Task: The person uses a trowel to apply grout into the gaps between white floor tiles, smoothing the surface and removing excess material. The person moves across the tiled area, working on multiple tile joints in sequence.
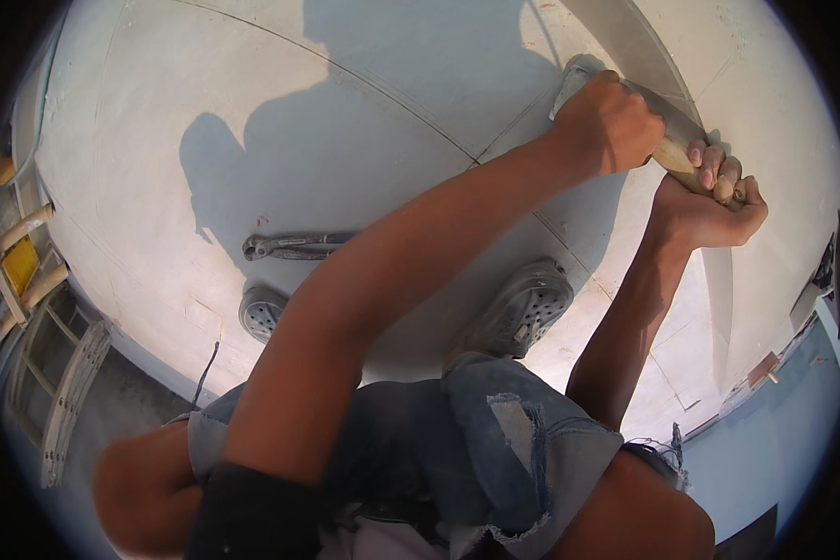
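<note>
My left hand [609,121] is closed around a long grey-and-tan tool [667,140], whose pale far end [569,86] sits just above it on the large pale board [131,168]. Below and to the right, my right hand [709,201] has its fingers curled over the tool's lower part; what exactly the tool is, I cannot make out. A pair of long-handled metal pincers [285,246] lies on the board left of my left forearm, which hides its far end.
My grey clog [532,303] and the other one [261,313] stand on the board. Beyond its left edge are a ladder [70,401] and yellow-topped wooden items [19,266]. A light blue floor [765,448] shows at lower right. My shadow covers the middle.
</note>
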Demonstrator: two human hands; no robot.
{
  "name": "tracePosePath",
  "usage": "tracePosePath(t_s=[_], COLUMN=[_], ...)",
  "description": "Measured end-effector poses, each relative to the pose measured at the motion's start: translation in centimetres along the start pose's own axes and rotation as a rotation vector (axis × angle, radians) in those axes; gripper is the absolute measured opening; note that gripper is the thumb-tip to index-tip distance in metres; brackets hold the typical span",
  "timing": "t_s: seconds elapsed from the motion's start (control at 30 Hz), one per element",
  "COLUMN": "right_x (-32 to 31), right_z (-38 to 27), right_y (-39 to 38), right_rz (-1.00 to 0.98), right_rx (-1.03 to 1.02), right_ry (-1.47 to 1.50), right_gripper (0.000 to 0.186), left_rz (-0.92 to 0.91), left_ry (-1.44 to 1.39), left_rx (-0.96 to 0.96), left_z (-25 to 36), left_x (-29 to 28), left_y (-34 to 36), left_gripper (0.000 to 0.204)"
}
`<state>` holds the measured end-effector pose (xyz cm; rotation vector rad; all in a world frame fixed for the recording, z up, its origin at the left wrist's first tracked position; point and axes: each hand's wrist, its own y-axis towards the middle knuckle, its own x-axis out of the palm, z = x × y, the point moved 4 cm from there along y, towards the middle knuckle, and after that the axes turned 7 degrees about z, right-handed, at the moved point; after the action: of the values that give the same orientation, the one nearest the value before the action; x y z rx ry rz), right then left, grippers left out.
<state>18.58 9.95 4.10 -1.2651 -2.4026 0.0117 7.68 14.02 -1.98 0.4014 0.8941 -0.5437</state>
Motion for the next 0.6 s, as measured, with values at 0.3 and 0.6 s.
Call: tracePosePath(t_s=[0.3, 0.6], right_x=[0.3, 0.1], right_z=[-0.6, -1.6], right_y=[-0.9, -2.1], right_rz=[-0.117, -0.094], right_rx=[-0.013, -0.027], right_ry=[-0.093, 0.033], right_gripper=[0.021, 0.021], left_rz=[0.093, 0.217], left_ry=[-0.058, -0.053], left_rx=[-0.043, 0.016], left_z=[0.4, 0.3], left_x=[0.2, -1.3], left_y=[-2.1, -1.9], left_gripper=[0.008, 0.007])
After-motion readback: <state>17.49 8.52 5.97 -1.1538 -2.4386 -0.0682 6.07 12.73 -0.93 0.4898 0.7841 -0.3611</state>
